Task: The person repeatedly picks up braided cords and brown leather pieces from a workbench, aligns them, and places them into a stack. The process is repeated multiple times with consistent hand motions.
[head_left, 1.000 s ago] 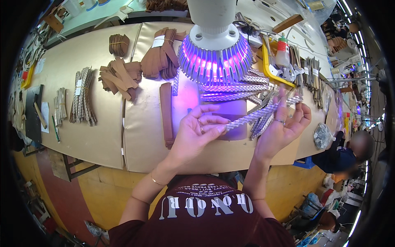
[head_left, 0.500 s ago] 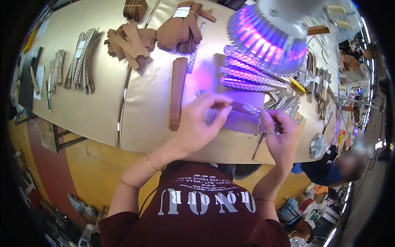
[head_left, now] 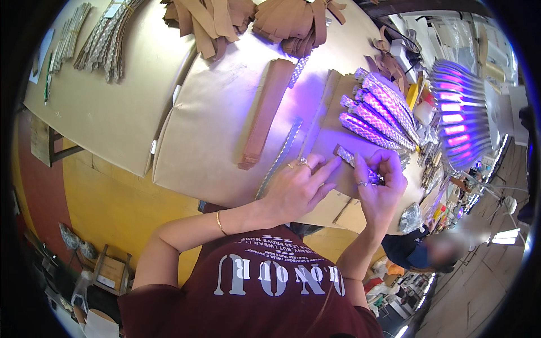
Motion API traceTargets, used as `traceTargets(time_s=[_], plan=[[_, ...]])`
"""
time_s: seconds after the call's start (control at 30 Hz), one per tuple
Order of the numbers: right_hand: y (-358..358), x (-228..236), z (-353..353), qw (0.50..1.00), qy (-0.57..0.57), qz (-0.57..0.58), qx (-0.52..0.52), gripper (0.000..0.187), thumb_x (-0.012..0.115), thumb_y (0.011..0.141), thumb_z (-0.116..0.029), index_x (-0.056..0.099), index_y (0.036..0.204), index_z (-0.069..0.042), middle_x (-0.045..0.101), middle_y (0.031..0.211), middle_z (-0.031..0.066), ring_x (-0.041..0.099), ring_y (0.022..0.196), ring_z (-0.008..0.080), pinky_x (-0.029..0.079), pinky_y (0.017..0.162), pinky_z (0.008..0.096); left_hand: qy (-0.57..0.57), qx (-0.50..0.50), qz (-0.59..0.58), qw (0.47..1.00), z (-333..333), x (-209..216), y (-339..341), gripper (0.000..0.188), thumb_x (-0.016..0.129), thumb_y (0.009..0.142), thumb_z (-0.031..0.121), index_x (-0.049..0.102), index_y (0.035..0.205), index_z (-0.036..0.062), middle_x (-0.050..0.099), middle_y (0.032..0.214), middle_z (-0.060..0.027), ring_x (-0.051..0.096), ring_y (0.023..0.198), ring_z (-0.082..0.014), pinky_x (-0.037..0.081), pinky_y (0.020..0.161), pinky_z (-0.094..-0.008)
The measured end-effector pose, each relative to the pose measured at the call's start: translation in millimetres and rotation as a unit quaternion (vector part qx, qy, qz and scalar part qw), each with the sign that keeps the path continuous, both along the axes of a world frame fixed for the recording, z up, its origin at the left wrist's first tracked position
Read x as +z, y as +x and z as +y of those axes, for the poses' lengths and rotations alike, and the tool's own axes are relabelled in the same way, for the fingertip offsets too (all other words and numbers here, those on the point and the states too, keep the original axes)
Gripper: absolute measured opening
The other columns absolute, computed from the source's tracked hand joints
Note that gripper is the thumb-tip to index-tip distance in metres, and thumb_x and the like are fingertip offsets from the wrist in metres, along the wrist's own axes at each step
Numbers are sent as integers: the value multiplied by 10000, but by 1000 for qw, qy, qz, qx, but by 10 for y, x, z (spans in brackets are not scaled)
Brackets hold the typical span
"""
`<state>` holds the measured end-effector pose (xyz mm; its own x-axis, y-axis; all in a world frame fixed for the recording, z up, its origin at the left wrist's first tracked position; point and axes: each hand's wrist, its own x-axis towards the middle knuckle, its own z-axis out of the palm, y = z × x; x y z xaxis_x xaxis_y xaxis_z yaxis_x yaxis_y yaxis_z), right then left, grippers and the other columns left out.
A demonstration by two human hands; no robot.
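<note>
While right hand (head_left: 382, 180) pinches braided silver-grey strip with brown tip (head_left: 346, 156), strip's visible end juts toward ten o'clock from its fingers. Left hand (head_left: 298, 183) unclenched, thumb and forefinger parted; strip end at its two o'clock, contact unclear. Stack of flat brown strips (head_left: 267, 115) on gold-beige worktop (head_left: 220, 124), at left hand's eleven o'clock.

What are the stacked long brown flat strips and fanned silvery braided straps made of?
Stacked long brown flat strips: probably leather or imitation, matte, with clean edges. Fanned silvery braided straps: perhaps glossy, coated leather or synthetic strands; the purple-lit weave glints.
</note>
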<state>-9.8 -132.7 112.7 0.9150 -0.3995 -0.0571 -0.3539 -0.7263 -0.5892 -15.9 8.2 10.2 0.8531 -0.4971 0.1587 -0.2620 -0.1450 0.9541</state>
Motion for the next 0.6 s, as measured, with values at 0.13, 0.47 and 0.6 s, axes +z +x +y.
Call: traceTargets(time_s=[0.13, 0.47, 0.6], plan=[[23, -28, 14, 1000, 24, 4, 11, 207, 737, 825, -19, 531, 837, -6, 543, 648, -4, 399, 570, 21, 343, 505, 200, -4, -3, -2, 1000, 0, -20, -13, 507, 699, 855, 185, 556, 1321, 45, 551, 1061, -140, 618, 767, -274, 509, 675, -381], [67, -26, 31, 999, 12, 35, 0, 237, 726, 843, -5, 491, 847, -30, 527, 682, -30, 417, 599, 9, 327, 525, 178, -14, -7, -5, 1000, 3, -42, -1, 544, 689, 866, 200, 527, 1365, 56, 533, 1021, -128, 601, 748, -267, 501, 655, -388], [61, -30, 33, 999, 11, 36, 2, 240, 728, 843, -6, 488, 848, -29, 526, 682, -30, 420, 603, 9, 330, 526, 178, -19, -10, -1, 1000, 8, -44, -5, 548, 688, 867, 201, 522, 1369, 57, 534, 1019, -128, 601, 752, -269, 501, 659, -392]])
